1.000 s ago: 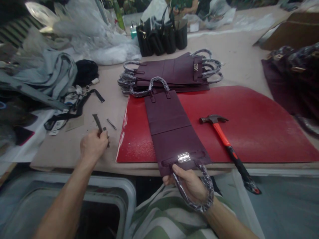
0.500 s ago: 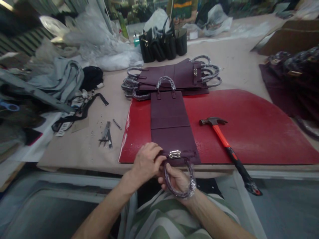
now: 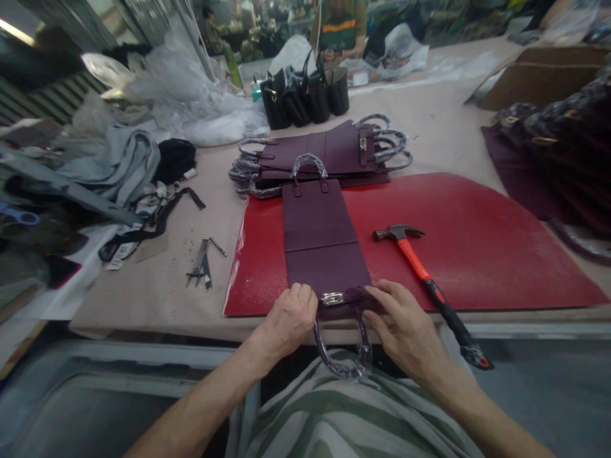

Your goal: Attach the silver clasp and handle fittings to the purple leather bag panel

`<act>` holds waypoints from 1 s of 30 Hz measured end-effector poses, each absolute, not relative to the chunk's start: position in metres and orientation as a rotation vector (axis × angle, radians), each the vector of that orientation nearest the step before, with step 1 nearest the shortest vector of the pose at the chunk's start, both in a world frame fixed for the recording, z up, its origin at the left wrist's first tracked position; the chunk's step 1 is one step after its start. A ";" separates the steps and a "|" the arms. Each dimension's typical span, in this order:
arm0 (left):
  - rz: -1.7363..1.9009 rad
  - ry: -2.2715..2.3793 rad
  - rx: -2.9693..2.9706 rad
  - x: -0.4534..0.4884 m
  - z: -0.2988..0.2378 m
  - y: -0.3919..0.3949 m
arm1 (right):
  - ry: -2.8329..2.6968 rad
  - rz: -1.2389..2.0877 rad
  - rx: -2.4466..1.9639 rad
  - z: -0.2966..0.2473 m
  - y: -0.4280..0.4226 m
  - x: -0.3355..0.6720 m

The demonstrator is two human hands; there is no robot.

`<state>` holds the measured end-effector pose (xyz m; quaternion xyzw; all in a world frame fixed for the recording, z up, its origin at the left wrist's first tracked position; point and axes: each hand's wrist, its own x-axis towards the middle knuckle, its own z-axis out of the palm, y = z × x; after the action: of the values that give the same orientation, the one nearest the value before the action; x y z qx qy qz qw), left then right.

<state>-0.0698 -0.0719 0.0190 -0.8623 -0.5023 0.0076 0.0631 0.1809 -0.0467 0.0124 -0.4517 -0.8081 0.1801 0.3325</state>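
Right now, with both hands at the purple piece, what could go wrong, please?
The hammer lies with its handle end past the front edge of the table, near the right hand, so a sideways move might knock it down. The wrapped loop also sticks out past this edge and could snag. The shiny clasp faces up, so a slipping tool might scratch it.

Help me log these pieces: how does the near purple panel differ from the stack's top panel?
The near panel has its clasp toward the person; the top panel has its clasp at the right. The left hand and right hand touch the near panel; neither touches the top panel. Both are purple, with wrapped handles.
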 end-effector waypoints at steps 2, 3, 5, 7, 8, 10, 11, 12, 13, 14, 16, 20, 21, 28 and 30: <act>0.047 -1.484 -2.590 -0.070 0.020 -0.074 | -2.363 0.351 -1.088 0.016 -0.027 0.171; 0.020 -1.482 -2.590 -0.072 0.019 -0.075 | -2.481 0.317 -1.050 0.016 -0.019 0.167; -0.109 -1.477 -2.608 -0.079 0.016 -0.077 | -2.673 0.245 -0.948 0.015 -0.009 0.165; -0.308 -1.421 -2.649 -0.089 0.010 -0.077 | -2.825 0.154 -0.783 0.014 -0.002 0.167; -0.415 -1.373 -2.671 -0.095 0.007 -0.077 | -2.877 0.104 -0.695 0.013 0.001 0.170; -0.616 -1.264 -2.704 -0.108 0.000 -0.076 | -2.948 0.039 -0.529 0.012 0.007 0.177; -0.698 -1.206 -2.717 -0.113 -0.003 -0.075 | -2.966 0.037 -0.462 0.011 0.011 0.181; -0.760 -1.154 -2.727 -0.117 -0.006 -0.074 | -2.978 0.058 -0.402 0.010 0.014 0.185; -0.801 -1.109 -2.734 -0.121 -0.008 -0.074 | -2.981 0.093 -0.341 0.009 0.018 0.189; -0.820 -1.073 -2.742 -0.123 -0.010 -0.074 | -2.974 0.133 -0.284 0.007 0.021 0.193; -0.820 -1.044 -2.758 -0.126 -0.014 -0.075 | -2.920 0.201 -0.208 0.003 0.025 0.200; -0.835 -1.156 -2.716 -0.122 -0.022 -0.081 | -2.763 0.294 -0.288 -0.004 0.017 0.205; -0.853 -1.194 -2.685 -0.120 -0.023 -0.083 | -2.717 0.331 -0.361 -0.005 0.012 0.203; -0.956 -1.324 -2.523 -0.103 -0.021 -0.084 | -2.586 0.488 -0.713 0.000 -0.015 0.190; -0.964 -1.355 -2.504 -0.101 -0.021 -0.078 | -2.586 0.467 -0.745 -0.002 -0.008 0.187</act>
<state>-0.1012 -0.0781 -0.0214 -0.8311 -0.4496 -0.3201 0.0678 0.1873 -0.0079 -0.0025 -0.2669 -0.9269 0.1676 0.2039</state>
